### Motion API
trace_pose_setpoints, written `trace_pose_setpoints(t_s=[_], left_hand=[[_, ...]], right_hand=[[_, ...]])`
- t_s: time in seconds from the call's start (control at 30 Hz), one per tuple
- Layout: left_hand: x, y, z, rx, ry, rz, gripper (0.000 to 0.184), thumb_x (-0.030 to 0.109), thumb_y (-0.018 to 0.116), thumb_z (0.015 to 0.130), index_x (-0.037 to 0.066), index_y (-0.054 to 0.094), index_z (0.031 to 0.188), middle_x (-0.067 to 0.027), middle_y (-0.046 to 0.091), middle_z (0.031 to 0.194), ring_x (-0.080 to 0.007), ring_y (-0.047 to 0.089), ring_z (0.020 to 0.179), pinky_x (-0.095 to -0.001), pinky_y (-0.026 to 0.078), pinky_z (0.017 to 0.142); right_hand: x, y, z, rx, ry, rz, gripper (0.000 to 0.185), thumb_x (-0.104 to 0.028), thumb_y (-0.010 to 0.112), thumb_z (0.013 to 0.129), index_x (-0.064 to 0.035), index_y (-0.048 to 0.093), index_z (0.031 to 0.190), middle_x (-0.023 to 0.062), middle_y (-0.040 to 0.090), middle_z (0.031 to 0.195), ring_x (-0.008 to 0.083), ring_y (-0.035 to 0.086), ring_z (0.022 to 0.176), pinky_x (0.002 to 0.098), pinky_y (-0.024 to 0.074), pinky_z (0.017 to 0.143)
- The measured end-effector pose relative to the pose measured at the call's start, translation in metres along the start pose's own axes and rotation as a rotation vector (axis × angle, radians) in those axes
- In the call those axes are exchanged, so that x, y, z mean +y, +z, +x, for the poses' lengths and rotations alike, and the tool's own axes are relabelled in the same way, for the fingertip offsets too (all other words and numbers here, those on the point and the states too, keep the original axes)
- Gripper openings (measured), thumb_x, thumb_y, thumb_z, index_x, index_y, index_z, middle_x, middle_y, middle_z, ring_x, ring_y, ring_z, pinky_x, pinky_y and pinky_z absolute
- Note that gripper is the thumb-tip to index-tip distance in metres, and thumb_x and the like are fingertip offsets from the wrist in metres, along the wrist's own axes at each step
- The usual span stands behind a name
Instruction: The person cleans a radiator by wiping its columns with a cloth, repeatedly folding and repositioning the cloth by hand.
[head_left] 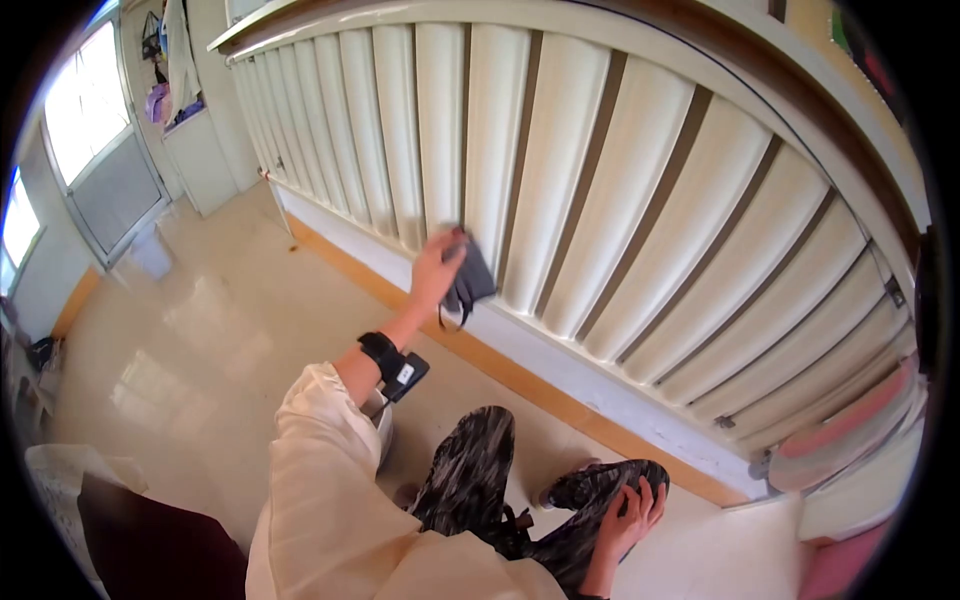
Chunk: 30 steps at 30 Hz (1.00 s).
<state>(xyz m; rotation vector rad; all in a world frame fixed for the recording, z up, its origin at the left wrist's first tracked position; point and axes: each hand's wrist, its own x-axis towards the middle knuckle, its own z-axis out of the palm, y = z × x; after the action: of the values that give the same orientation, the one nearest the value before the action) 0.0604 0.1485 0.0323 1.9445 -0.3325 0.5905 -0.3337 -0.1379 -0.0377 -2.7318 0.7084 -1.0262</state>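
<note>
two bare hands in view. l. hand (440, 268) grips dark grey item (475, 270), fingers closed on its l. side; black loop (466, 314) hangs below; slight blur. item sits at lower part of cream slatted panel (490, 130), approx. mid-frame; can't tell if it touches slats. black device (405, 378) strapped at l. wrist, cream sleeve (325, 430) bunched behind it. r. hand (632, 512) loose, fingers parted & bent, resting on patterned trouser knee (590, 484). white vessel (384, 428), partly hidden, beside l. forearm above shiny floor (220, 340).
</note>
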Motion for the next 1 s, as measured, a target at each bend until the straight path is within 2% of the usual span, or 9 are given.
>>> trace_pose_setpoints(t_s=[0.2,0.27,0.33,0.37,0.47,0.5,0.53,0.87,1.0], left_hand=[[0.121,-0.047,0.132,0.254,0.517,-0.169,0.032,0.023,0.06,0.088,0.011,0.061,0.118,-0.0165,0.048,0.133,-0.0296,0.046,0.123,-0.0333,0.036,0.102],[0.152,-0.054,0.158,0.217,0.569,-0.197,0.036,0.023,0.06,0.088,0.014,0.059,0.122,-0.0159,0.048,0.133,-0.0299,0.046,0.123,-0.033,0.038,0.1],[0.172,-0.052,0.165,0.137,0.44,-0.365,0.042,0.007,0.057,0.087,0.008,0.052,0.129,-0.0138,0.041,0.139,-0.027,0.042,0.125,-0.0328,0.038,0.1],[0.163,-0.048,0.169,0.154,0.538,-0.342,0.039,0.015,0.052,0.094,0.007,0.048,0.132,-0.0135,0.038,0.142,-0.0232,0.039,0.129,-0.0295,0.034,0.103],[0.139,-0.04,0.134,0.19,0.503,-0.106,0.041,0.015,0.051,0.094,0.009,0.046,0.134,-0.0135,0.038,0.143,-0.0254,0.039,0.13,-0.03,0.032,0.106],[0.131,-0.038,0.119,0.218,0.479,-0.03,0.04,0.019,0.055,0.091,0.008,0.049,0.129,-0.0174,0.05,0.131,-0.0305,0.049,0.12,-0.0346,0.039,0.1],[0.103,-0.03,0.113,0.234,0.537,-0.032,0.04,0.023,0.059,0.088,0.018,0.055,0.127,-0.0149,0.048,0.134,-0.0308,0.047,0.121,-0.0333,0.04,0.099],[-0.05,0.031,-0.039,-0.064,0.233,0.197,0.049,0.006,0.061,0.082,0.015,0.051,0.129,-0.0161,0.045,0.134,-0.0349,0.046,0.12,-0.0382,0.044,0.095],[-0.06,0.034,-0.065,-0.154,0.346,0.438,0.054,0.0,0.06,0.074,0.009,0.051,0.127,-0.0183,0.046,0.132,-0.035,0.048,0.117,-0.0393,0.045,0.092]], right_hand=[[0.0,0.002,0.001,-0.005,-0.034,-0.001,0.009,-0.005,0.063,0.078,-0.0081,0.065,0.085,0.0044,0.058,0.115,0.034,0.043,0.122,0.0463,0.0334,0.1],[-0.003,0.003,0.002,0.0,-0.007,0.001,0.01,-0.005,0.064,0.075,-0.0081,0.066,0.084,0.0034,0.06,0.114,0.033,0.044,0.122,0.047,0.033,0.101],[-0.002,0.005,0.001,-0.001,-0.011,-0.008,0.009,-0.006,0.064,0.077,-0.0082,0.066,0.085,0.003,0.06,0.115,0.0326,0.045,0.122,0.0461,0.0332,0.101],[-0.002,0.005,0.001,-0.022,-0.008,-0.014,0.009,-0.006,0.064,0.077,-0.0082,0.066,0.085,0.003,0.06,0.115,0.0326,0.045,0.122,0.0461,0.0332,0.101],[-0.001,0.007,0.002,-0.042,0.006,-0.031,0.008,-0.007,0.062,0.08,-0.007,0.066,0.088,0.004,0.059,0.117,0.0333,0.042,0.123,0.0451,0.0336,0.101],[-0.001,0.007,0.003,-0.038,0.005,-0.032,0.008,-0.006,0.063,0.08,-0.0068,0.066,0.087,0.0041,0.059,0.116,0.0333,0.042,0.123,0.045,0.0336,0.101],[-0.001,0.007,0.005,-0.032,0.002,-0.033,0.008,-0.006,0.063,0.08,-0.0066,0.066,0.087,0.0041,0.059,0.116,0.0333,0.042,0.123,0.0449,0.0336,0.101],[-0.006,0.012,0.009,-0.028,-0.01,-0.047,0.01,-0.004,0.064,0.078,-0.0066,0.066,0.087,0.0042,0.059,0.115,0.0334,0.043,0.122,0.0444,0.0343,0.101],[-0.004,0.009,0.008,-0.038,-0.003,-0.048,0.009,-0.005,0.064,0.077,-0.0072,0.067,0.085,0.004,0.06,0.115,0.0336,0.044,0.122,0.0457,0.0331,0.101]])
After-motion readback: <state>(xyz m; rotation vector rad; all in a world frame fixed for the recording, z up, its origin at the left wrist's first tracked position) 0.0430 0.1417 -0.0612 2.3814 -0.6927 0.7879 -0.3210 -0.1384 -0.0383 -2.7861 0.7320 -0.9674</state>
